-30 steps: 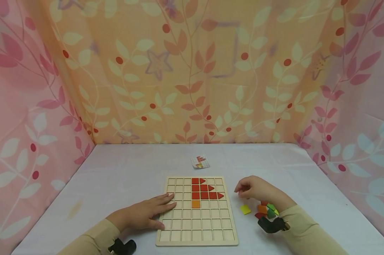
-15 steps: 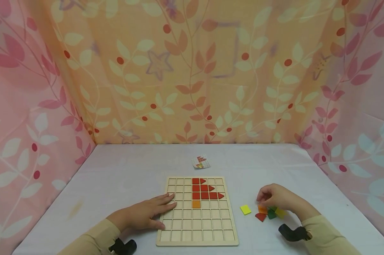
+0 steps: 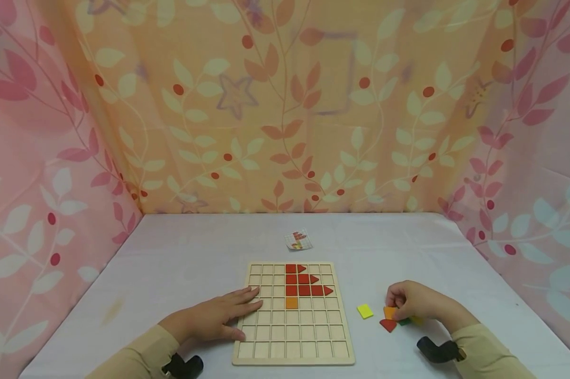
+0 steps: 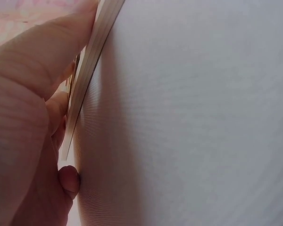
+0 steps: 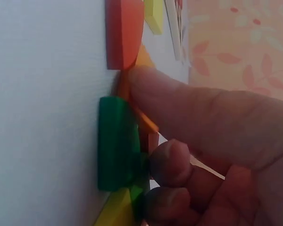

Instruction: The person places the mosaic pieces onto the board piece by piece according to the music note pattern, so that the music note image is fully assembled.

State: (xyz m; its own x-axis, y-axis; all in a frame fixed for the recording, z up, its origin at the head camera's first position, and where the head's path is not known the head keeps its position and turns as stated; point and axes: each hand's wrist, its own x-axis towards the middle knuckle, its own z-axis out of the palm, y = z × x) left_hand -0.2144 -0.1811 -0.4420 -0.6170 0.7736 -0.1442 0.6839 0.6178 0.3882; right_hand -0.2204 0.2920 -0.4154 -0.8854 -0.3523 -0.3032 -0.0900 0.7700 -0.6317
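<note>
Right hand (image 3: 422, 302) is at the loose pieces, thumb tip on the orange tile (image 3: 389, 311), fingers curled; narrow grip, but cannot tell if it's a true pinch or just thumb contact, index is masked; tile lies right under the thumb, looks square, no long axis I can read; right hand is the nearer by far; crowding: red piece (image 3: 388, 326) just beside the tile on the wearer's side, green piece (image 5: 117, 146) just right of the thumb, yellow piece (image 5: 112, 209) past that under the fingers; yellow square (image 3: 365, 311) sits alone, near, left of the grip; further left, wooden grid board (image 3: 293, 361), lying flat, red pieces (image 3: 304, 290) and one orange square (image 3: 291, 302) in cells; left hand (image 3: 211, 317) rests across its far edge from the grip, fingers straight; pattern card (image 3: 298, 240) beyond the board; white tabletop (image 3: 218, 242) underneath; leaf-print curtain (image 3: 195, 131) behind
</note>
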